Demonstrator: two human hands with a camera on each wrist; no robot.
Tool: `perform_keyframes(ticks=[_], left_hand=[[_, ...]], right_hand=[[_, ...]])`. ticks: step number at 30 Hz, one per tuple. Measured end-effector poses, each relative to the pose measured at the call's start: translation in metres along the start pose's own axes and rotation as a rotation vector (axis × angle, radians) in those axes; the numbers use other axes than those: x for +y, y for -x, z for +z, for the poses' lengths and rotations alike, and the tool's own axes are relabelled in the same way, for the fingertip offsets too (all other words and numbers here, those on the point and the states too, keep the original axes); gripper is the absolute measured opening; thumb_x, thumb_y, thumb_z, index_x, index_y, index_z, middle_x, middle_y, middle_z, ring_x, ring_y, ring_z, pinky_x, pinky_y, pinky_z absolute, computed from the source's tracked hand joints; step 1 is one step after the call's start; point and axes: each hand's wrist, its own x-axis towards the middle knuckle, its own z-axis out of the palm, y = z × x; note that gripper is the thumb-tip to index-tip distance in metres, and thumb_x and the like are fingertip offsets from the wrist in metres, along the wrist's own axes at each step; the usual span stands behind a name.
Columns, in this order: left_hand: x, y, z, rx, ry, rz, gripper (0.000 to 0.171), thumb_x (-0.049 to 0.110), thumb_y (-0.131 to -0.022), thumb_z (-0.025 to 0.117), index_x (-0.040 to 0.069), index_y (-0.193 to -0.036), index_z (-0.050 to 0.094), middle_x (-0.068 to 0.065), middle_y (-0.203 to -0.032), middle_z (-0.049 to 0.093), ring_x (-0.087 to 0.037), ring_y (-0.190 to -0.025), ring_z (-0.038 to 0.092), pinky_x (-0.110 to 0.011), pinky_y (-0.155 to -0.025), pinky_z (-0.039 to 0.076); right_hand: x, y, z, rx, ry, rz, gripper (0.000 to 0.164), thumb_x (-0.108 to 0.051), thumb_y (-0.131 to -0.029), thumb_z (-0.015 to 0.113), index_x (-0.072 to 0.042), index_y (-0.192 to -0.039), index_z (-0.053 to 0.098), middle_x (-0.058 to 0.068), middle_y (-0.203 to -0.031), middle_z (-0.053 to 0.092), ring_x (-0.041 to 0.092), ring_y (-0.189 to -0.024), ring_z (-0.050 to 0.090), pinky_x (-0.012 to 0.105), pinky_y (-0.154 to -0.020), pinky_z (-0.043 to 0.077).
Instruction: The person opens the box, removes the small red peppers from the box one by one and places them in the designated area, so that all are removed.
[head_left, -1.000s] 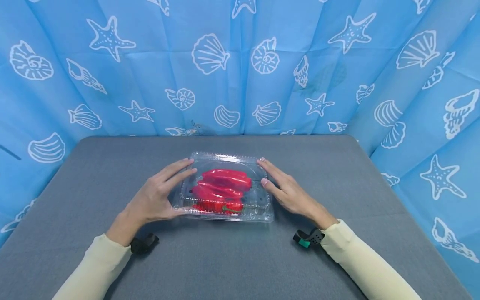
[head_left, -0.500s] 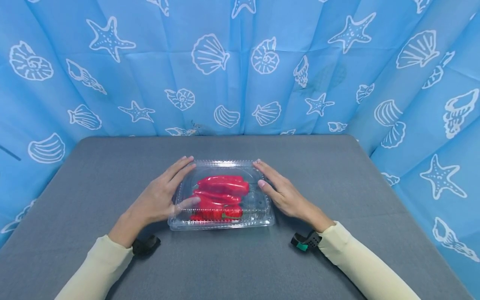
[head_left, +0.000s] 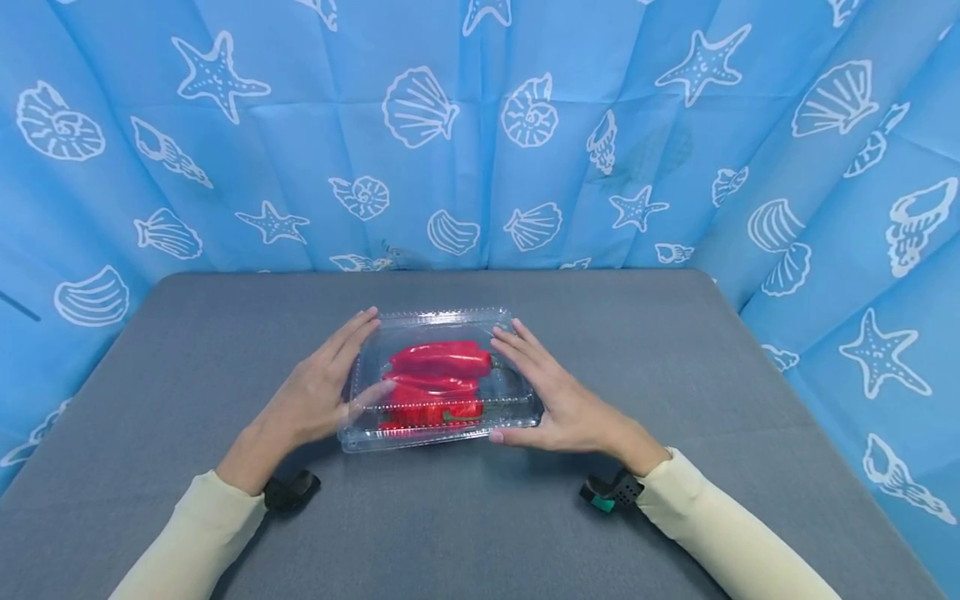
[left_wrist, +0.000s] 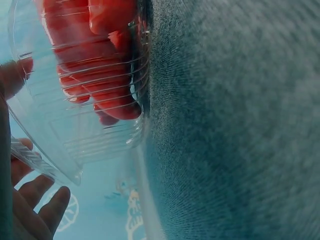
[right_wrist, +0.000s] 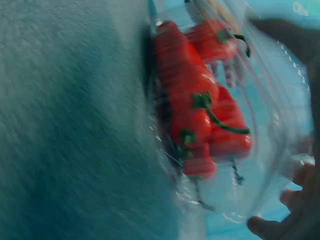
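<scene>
A clear plastic clamshell container [head_left: 517, 385] with its lid over several red peppers [head_left: 438, 358] lies at the middle of the table. Green stems show on the peppers [right_wrist: 200, 100] in the right wrist view. My left hand [head_left: 303, 396] holds the container's left end, fingers along the far left corner and thumb showing at the lid's near side. On the right end, my right hand [head_left: 573, 408] spans the container, its fingertips on the far right corner and its thumb at the front rim. The left wrist view has the left fingers [left_wrist: 37, 192] beside the flared plastic rim.
Grey cloth covers the table [head_left: 480, 533]. Behind and beside it hangs a blue curtain [head_left: 480, 125] with white shell and starfish prints. A black strap [head_left: 292, 492] sits on the left wrist, and another black strap [head_left: 615, 490] on the right.
The container shifts toward me, then slightly away and left, now a little turned. My right thumb drops from the side to the front rim; the left thumb moves from the front rim toward the lid.
</scene>
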Motion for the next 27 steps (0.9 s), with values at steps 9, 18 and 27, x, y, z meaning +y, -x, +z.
perform_keyframes(ticks=[9, 18, 27], left_hand=[[0.0, 0.001, 0.001, 0.007, 0.016, -0.002, 0.091, 0.052, -0.093, 0.067, 0.013, -0.162, 0.023, -0.008, -0.168, 0.02, -0.032, -0.151, 0.026, -0.06, -0.112, 0.038], [-0.002, 0.002, 0.003, 0.03, 0.01, 0.034, 0.086, 0.049, -0.095, 0.064, 0.009, -0.161, 0.026, -0.011, -0.167, 0.022, -0.033, -0.151, 0.027, -0.06, -0.112, 0.038], [-0.002, 0.0, 0.003, 0.035, 0.018, 0.039, 0.084, 0.05, -0.096, 0.061, 0.005, -0.159, 0.028, -0.011, -0.167, 0.022, -0.033, -0.151, 0.027, -0.061, -0.113, 0.037]], right_hand=[[0.004, -0.003, 0.013, 0.078, -0.01, -0.032, 0.105, -0.043, -0.075, 0.088, -0.017, -0.159, 0.03, -0.003, -0.169, 0.016, 0.024, -0.156, -0.004, 0.068, -0.116, 0.021], [0.002, -0.003, 0.021, 0.143, -0.135, -0.015, 0.098, -0.031, -0.076, 0.089, -0.017, -0.157, 0.036, -0.002, -0.168, 0.02, 0.03, -0.156, -0.003, 0.075, -0.113, 0.015], [0.002, -0.003, 0.026, 0.197, -0.075, -0.04, 0.098, -0.034, -0.075, 0.088, -0.014, -0.155, 0.035, 0.0, -0.167, 0.022, 0.027, -0.156, 0.0, 0.072, -0.114, 0.019]])
